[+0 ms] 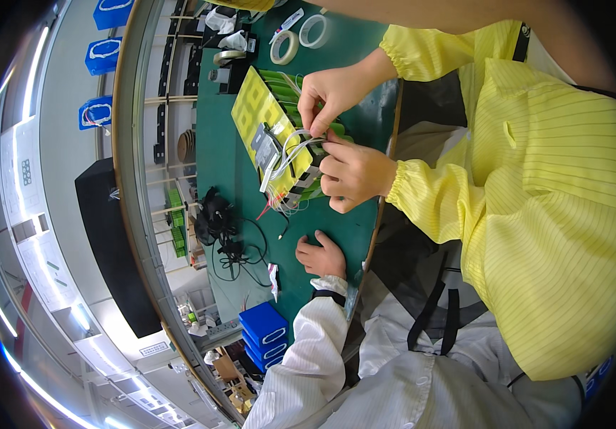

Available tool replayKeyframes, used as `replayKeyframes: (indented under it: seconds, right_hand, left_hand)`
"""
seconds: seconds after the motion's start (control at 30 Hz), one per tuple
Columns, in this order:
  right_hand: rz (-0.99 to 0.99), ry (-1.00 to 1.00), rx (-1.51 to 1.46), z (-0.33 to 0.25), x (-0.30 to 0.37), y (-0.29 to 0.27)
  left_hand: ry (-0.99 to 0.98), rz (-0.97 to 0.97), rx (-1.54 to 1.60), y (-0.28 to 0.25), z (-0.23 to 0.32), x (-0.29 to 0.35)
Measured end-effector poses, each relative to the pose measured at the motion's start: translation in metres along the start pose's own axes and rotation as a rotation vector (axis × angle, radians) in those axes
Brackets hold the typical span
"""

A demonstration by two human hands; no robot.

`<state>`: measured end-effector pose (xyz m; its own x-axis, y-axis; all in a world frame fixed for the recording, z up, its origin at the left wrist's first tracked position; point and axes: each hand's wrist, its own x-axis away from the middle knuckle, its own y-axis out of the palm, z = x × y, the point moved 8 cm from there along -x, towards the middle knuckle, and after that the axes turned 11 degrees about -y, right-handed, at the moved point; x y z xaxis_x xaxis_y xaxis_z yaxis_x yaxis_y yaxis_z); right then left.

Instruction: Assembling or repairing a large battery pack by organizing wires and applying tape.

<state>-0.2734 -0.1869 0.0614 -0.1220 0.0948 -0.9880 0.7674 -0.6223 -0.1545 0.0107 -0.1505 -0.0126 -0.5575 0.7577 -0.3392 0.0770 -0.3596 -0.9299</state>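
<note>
A battery pack of green cells (279,84) with a yellow top board (250,107) stands tilted on the green table (222,168). A grey module (265,148) is fixed to the board, and thin white wires (293,149) loop from it toward my hands. My right hand (340,93), the upper one in the picture, is closed with thumb and forefinger pinching these wires at the pack's edge. My left hand (358,171) is just below it, fingers curled, also pinching the wires. The exact pinch points are partly hidden by my fingers. Red leads (263,211) hang from the pack's lower end.
A co-worker's hand (322,256) in a white sleeve rests on the table below the pack. Tape rolls (284,48) and a marker (288,25) lie above. Black cables (229,247) tangle at left, and blue packs (263,325) stand lower down. A bare arm (422,11) crosses the top rim.
</note>
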Motion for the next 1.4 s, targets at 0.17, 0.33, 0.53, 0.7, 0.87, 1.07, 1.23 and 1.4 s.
replayKeyframes:
  seconds: [0.17,0.33,0.53,0.7,0.87,1.07,1.23,1.4]
  right_hand:
    - [-0.023,-0.009,0.068,0.001,-0.001,-0.004]
    - [-0.052,-0.007,0.067,0.002,-0.004,-0.009]
    - [-0.206,-0.114,0.100,0.003,-0.006,-0.003]
    - [-0.302,-0.226,0.215,-0.003,-0.001,0.004]
    - [-0.321,-0.239,0.221,0.004,-0.005,0.002]
    - [-0.394,-0.341,0.286,0.003,-0.003,0.003]
    - [-0.469,-0.357,0.389,0.007,0.001,-0.002]
    - [-0.445,-0.318,0.323,0.007,-0.004,0.002]
  left_hand:
    - [0.006,0.010,0.001,0.000,0.001,0.000]
    - [0.003,0.013,0.008,0.000,0.002,0.000]
    - [-0.005,0.013,0.013,-0.001,0.002,0.000]
    - [-0.005,0.001,0.013,0.000,0.001,0.000]
    - [-0.009,-0.004,0.018,0.000,0.001,0.000]
    - [-0.015,-0.015,0.011,-0.001,0.003,0.000]
    - [-0.012,-0.021,0.013,0.003,0.004,0.003]
    - [-0.011,0.006,0.012,-0.003,0.001,-0.001]
